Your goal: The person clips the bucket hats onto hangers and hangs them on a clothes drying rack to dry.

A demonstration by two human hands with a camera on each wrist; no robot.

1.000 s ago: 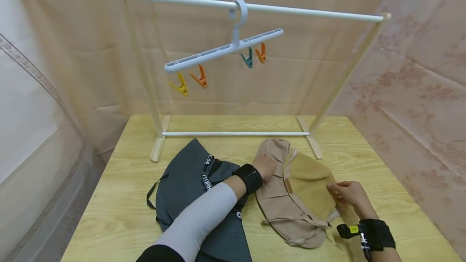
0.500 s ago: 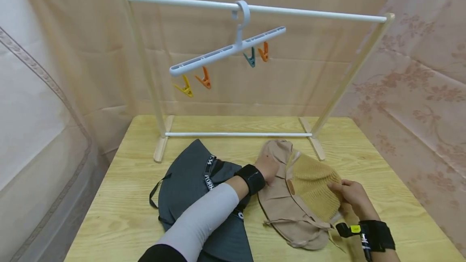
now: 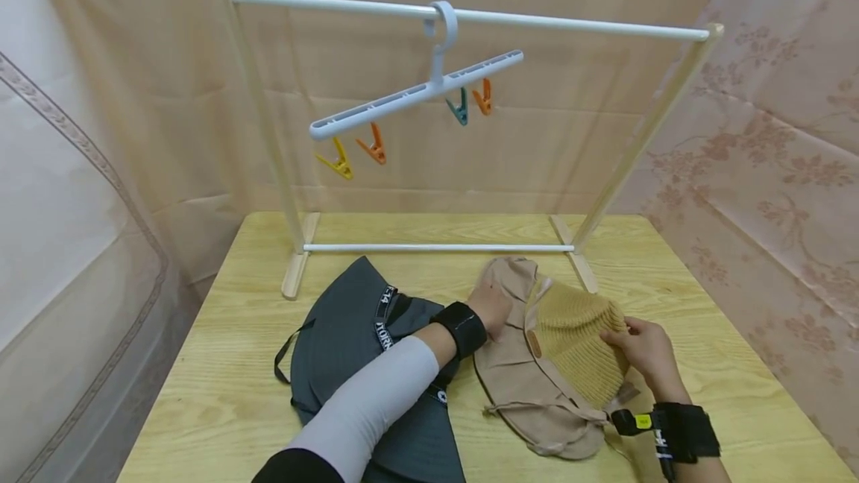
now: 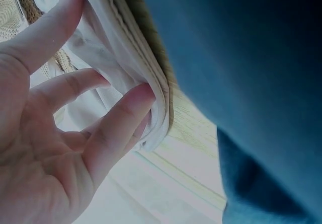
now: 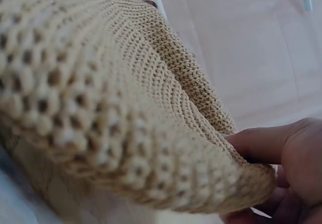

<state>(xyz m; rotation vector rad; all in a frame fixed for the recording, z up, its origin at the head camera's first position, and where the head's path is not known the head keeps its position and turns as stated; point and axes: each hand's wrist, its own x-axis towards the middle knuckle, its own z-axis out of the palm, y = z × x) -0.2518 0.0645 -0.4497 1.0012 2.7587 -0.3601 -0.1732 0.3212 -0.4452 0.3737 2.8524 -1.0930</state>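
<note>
A beige sun hat point(image 3: 513, 386) with a yellowish knitted crown point(image 3: 577, 330) lies on the right half of the wooden table. My left hand point(image 3: 492, 309) rests on its brim; in the left wrist view the fingers point(image 4: 121, 126) are spread and touch the pale cloth near the edge. My right hand point(image 3: 647, 352) pinches the crown's right side. The right wrist view shows the thumb point(image 5: 261, 143) pressed into a fold of the knit point(image 5: 166, 118), other fingers partly hidden beneath. Under my left forearm lies a dark grey hat point(image 3: 335, 349) with a lettered band.
A white-barred rack point(image 3: 436, 247) stands at the back of the table point(image 3: 201, 393). From its top bar hangs a tilted light-blue hanger point(image 3: 416, 95) with a yellow clip point(image 3: 338, 160), a teal clip point(image 3: 459, 106) and two orange clips point(image 3: 483, 98). Curtains surround the table.
My right hand has shifted slightly up and inward, and the knitted crown's right side is raised and more rumpled. The left hand stays on the brim.
</note>
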